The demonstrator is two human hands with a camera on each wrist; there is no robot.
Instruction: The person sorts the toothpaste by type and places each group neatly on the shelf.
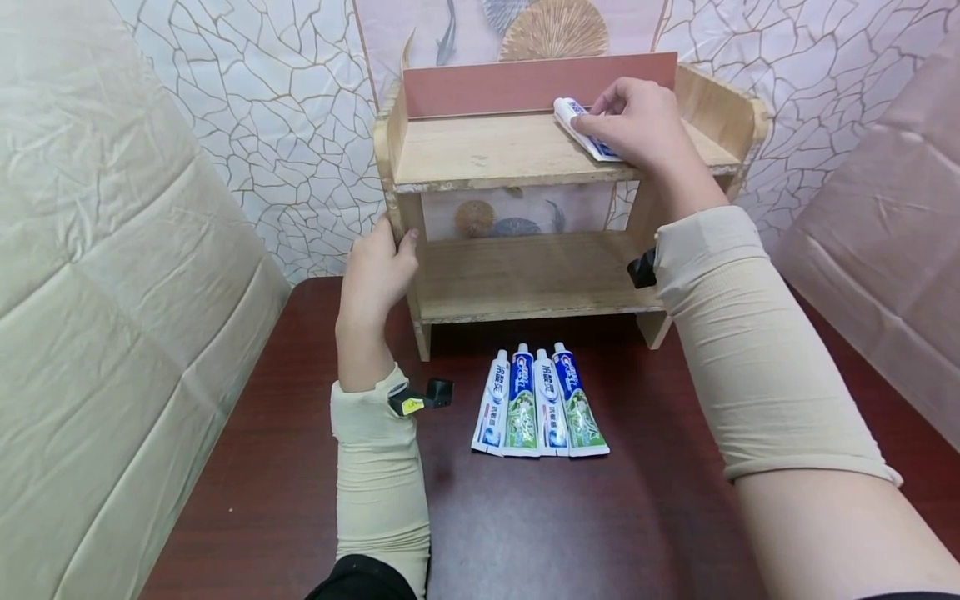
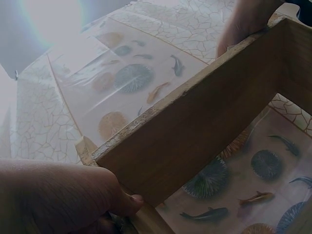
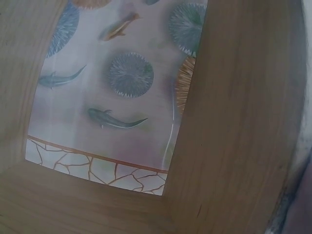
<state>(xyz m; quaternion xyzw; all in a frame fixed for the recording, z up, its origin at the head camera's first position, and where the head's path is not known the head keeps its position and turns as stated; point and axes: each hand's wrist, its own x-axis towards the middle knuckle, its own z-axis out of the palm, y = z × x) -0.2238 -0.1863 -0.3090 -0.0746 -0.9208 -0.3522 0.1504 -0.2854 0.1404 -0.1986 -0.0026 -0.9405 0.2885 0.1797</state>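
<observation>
A small two-tier wooden shelf (image 1: 517, 275) stands on the table. On its upper board lies a white and blue toothpaste tube (image 1: 576, 127), tilted, its cap toward the back. My right hand (image 1: 637, 125) pinches this tube along its right side with thumb and fingers. Lower down, my left hand (image 1: 378, 271) grips the shelf's left side panel, thumb on the front edge; the left wrist view shows this hand (image 2: 63, 195) at the panel too. In front of the shelf, several toothpaste tubes (image 1: 522, 408) lie side by side, caps toward the shelf, alternating white-blue and blue-green.
The dark red-brown table (image 1: 517, 525) carries everything. A pinkish-brown strip (image 1: 480, 90) runs along the back of the upper board. Behind hangs a patterned sheet (image 1: 300, 125); padded fabric panels (image 1: 112, 292) rise on both sides. The lower board (image 1: 525, 271) lies beneath the right forearm's level.
</observation>
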